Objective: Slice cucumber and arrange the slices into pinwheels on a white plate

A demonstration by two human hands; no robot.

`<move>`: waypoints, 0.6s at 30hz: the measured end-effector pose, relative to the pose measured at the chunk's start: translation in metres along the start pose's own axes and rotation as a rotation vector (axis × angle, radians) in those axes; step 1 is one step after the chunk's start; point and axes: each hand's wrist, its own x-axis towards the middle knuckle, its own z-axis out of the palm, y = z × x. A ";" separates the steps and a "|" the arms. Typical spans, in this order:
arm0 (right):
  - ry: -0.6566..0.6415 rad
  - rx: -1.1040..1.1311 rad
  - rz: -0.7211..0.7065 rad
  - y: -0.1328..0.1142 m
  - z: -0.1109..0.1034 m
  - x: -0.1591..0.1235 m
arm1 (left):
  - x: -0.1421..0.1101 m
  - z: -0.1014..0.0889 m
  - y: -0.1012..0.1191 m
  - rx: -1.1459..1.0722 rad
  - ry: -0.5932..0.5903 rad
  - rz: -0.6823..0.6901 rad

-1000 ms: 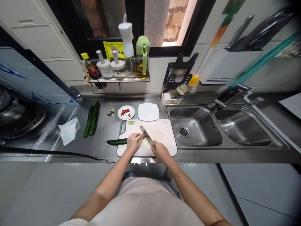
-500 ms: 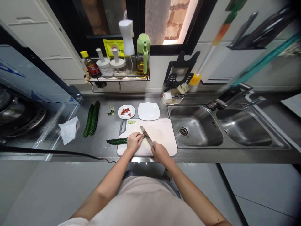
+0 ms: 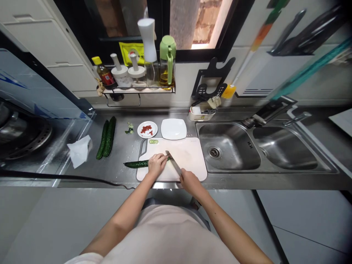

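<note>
Dark green cucumber (image 3: 136, 164), lengthwise across the white board's (image 3: 189, 156) left edge.

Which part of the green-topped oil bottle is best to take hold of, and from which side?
I would grip the green handle of the oil bottle, coming from the front: it juts toward the person, and the bottle stands upright.

Indoor light is falling soft & fairly dim, w/ bright daylight glowing pinkish thru the window (image 3: 207, 25), glare streaking the steel counter (image 3: 115, 146) & sinks (image 3: 228, 146), faint shadows lying under the shelf (image 3: 140, 91), wide-angle distortion stretching & blurring the edges, esp. upper R.
</note>
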 end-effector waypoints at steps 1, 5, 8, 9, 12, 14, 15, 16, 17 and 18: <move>0.006 -0.002 -0.001 -0.001 0.000 0.002 | 0.000 0.000 0.000 0.001 0.000 0.001; 0.021 -0.002 -0.005 -0.006 0.000 0.010 | 0.000 -0.001 0.001 0.007 -0.006 0.007; 0.035 0.007 -0.022 -0.010 -0.001 0.017 | 0.000 -0.001 0.002 0.010 0.002 0.005; 0.040 0.009 -0.026 -0.011 -0.002 0.019 | 0.000 -0.001 0.002 0.011 0.005 0.004; 0.053 0.014 -0.034 -0.014 -0.004 0.024 | -0.001 0.000 0.002 0.013 0.011 0.000; 0.055 0.014 -0.034 -0.015 -0.004 0.024 | -0.001 0.000 0.001 0.013 0.009 -0.002; 0.051 0.013 -0.031 -0.014 -0.003 0.023 | 0.000 0.000 0.001 0.012 0.006 -0.002; 0.045 0.010 -0.026 -0.013 -0.002 0.021 | 0.000 0.000 0.001 0.010 0.003 0.000; 0.037 0.006 -0.021 -0.012 -0.001 0.019 | 0.000 0.000 0.001 0.010 -0.002 0.001; 0.029 0.002 -0.015 -0.010 0.000 0.017 | 0.000 0.000 0.000 0.010 -0.005 0.002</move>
